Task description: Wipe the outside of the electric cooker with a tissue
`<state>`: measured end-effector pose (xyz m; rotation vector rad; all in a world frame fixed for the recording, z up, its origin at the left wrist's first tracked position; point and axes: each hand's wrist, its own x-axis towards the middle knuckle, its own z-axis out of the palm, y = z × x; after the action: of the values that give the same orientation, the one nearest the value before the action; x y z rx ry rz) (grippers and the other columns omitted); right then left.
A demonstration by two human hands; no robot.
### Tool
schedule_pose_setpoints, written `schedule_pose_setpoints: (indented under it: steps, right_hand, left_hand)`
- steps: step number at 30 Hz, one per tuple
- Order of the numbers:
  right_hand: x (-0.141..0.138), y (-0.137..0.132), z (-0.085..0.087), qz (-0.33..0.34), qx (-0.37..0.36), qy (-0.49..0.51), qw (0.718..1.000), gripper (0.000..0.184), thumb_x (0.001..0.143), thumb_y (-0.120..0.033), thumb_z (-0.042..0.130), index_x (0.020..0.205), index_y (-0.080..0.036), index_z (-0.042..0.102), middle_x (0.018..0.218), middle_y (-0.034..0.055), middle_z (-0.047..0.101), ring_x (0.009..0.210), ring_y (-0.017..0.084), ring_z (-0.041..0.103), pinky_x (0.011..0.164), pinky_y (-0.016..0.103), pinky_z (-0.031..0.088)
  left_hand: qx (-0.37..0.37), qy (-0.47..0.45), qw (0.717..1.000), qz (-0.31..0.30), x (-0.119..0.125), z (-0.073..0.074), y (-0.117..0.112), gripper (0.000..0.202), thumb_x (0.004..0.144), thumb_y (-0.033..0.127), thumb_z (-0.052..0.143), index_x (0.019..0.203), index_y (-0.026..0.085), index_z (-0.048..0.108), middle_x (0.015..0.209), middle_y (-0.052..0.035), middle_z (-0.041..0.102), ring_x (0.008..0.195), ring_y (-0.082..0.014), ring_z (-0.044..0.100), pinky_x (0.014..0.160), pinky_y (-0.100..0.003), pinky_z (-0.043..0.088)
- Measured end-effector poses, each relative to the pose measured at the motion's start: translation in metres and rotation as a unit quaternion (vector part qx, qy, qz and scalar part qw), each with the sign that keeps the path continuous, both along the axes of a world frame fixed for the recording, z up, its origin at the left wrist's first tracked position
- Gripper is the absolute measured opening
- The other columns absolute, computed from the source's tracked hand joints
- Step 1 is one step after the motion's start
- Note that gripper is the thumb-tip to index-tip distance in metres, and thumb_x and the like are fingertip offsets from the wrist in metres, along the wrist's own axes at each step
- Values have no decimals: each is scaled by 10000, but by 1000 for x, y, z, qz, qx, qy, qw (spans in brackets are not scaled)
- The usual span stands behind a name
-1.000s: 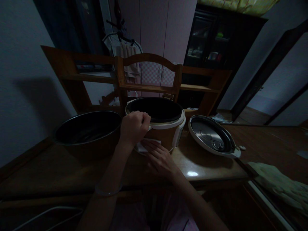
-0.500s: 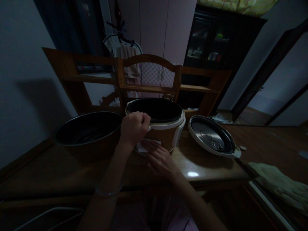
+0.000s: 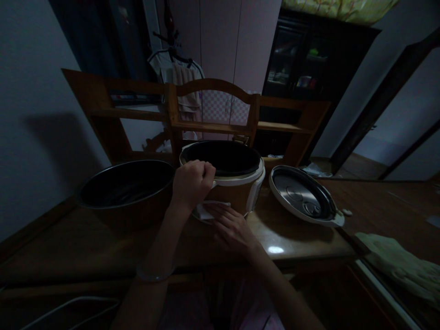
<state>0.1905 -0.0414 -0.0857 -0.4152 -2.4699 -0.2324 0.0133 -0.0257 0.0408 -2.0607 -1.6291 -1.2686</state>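
Note:
A rice cooker body point(image 3: 232, 193) with a pale rim and a dark, open inside stands upright in the middle of the wooden table. My left hand point(image 3: 194, 181) is closed in a fist on its near left rim; the fingertips are hidden. Lower down, my right hand point(image 3: 230, 224) presses a folded white cloth point(image 3: 205, 211) flat against the cooker's front, fingers long and close together. A dark inner pot point(image 3: 125, 206) stands left of my left forearm. The cooker's detached lid point(image 3: 299, 195) lies to the right, its metal underside facing up.
Behind the cooker rises a wooden shelf frame point(image 3: 213, 124) along the back of the table point(image 3: 275, 236). Pale green fabric point(image 3: 395, 256) lies at the lower right. A white cable point(image 3: 82, 299) loops at the lower left. A wall point(image 3: 37, 119) borders the left side.
My right hand and the cloth have shifted very slightly down and right on the cooker's front. My left hand stays at the rim.

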Motion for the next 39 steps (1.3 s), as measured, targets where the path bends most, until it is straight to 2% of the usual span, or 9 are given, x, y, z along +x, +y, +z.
schedule_pose_setpoints:
  steps: [10, 15, 18, 20, 23, 27, 32, 36, 39]
  right_hand:
    - [26, -9, -14, 2, -8, 30, 1000, 372, 806, -161, 516, 1148, -115, 654, 1434, 171, 592, 1412, 244, 492, 1194, 469, 402]
    - [45, -20, -19, -27, -19, 126, 992, 495, 796, -113, 490, 1264, -164, 644, 1375, 112, 651, 1320, 248, 592, 1119, 472, 493]
    - [62, -26, -12, -68, -27, 258, 963, 490, 872, -126, 469, 1324, -215, 636, 1359, 86, 664, 1290, 285, 616, 1074, 533, 519]
    - [71, -27, -3, -119, -29, 357, 926, 448, 936, -157, 438, 1320, -238, 654, 1388, 80, 642, 1308, 311, 597, 1065, 567, 510]
    - [76, -26, 9, -187, -46, 421, 886, 448, 1003, -204, 385, 1386, -245, 614, 1451, 85, 588, 1373, 325, 530, 1108, 584, 458]
    - [66, -22, 11, -180, -78, 373, 907, 533, 1020, -239, 376, 1552, -241, 403, 1573, 81, 449, 1467, 318, 402, 1172, 562, 394]
    - [46, -17, -6, -153, -91, 261, 949, 646, 991, -216, 417, 1612, -223, 240, 1658, 81, 280, 1537, 319, 240, 1206, 588, 334]
    - [36, -13, -10, -168, -90, 220, 957, 753, 966, -209, 457, 1633, -195, 108, 1680, 101, 201, 1552, 324, 180, 1216, 610, 304]
    - [29, -12, -6, -193, -85, 200, 957, 757, 980, -203, 452, 1635, -191, 73, 1679, 118, 201, 1557, 332, 156, 1212, 626, 298]
  left_hand:
    - [-5, 9, 1000, 1, -1, -1, 1, 428, 965, 295, 348, 780, 164, 711, 838, -101, 742, 854, -227, 695, 777, -355, 459]
    - [-1, 8, 1000, -1, -1, -1, 1, 433, 965, 296, 344, 766, 165, 705, 835, -101, 743, 839, -227, 690, 771, -356, 460]
    - [-2, 5, 1000, -5, -1, -1, 1, 429, 962, 295, 349, 768, 167, 709, 844, -100, 746, 856, -225, 693, 774, -352, 461]
    - [-4, 4, 1000, -5, -1, -1, 1, 429, 962, 297, 351, 769, 168, 713, 844, -98, 747, 852, -223, 694, 765, -351, 459]
    - [-2, 3, 1000, -3, -1, -1, 1, 428, 962, 302, 356, 775, 174, 719, 842, -94, 748, 838, -224, 694, 753, -354, 458]
    - [-3, -1, 1000, -6, -1, -1, 1, 427, 964, 303, 358, 784, 171, 722, 847, -96, 747, 855, -226, 699, 771, -353, 466]
    - [-3, 9, 1000, -4, -1, 0, 0, 416, 963, 296, 358, 778, 178, 711, 851, -92, 747, 868, -224, 700, 769, -349, 469]
    - [0, 9, 1000, -1, -1, -1, 1, 418, 969, 298, 360, 770, 176, 707, 844, -92, 744, 829, -221, 694, 743, -351, 464]
    - [2, 9, 1000, -4, -1, -1, 1, 415, 969, 295, 360, 777, 176, 708, 847, -89, 745, 835, -219, 694, 744, -348, 465]
